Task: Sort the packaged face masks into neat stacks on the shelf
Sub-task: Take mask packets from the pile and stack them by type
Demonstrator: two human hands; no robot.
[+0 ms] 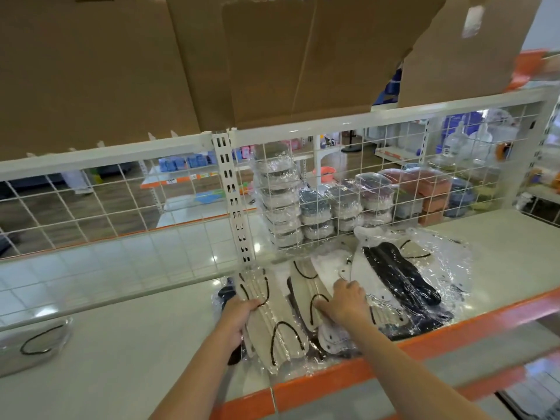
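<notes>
Midway through sorting, the left hand (239, 313) grips a white packaged mask (272, 325) by its edge, seemingly to square it, while the right hand (348, 301) presses curled fingers on the loose pile (403, 286) at the shelf's (136, 344) near edge.

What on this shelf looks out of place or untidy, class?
The loose mask packs lie overlapping at mixed angles on the shelf, not stacked. One stray pack sits alone at far left. The cardboard above has a torn edge.

white wire grid (348, 165) w/ slotted upright (235, 201), cardboard sheets (151, 62) above, wood floor (100, 204) beyond
</notes>
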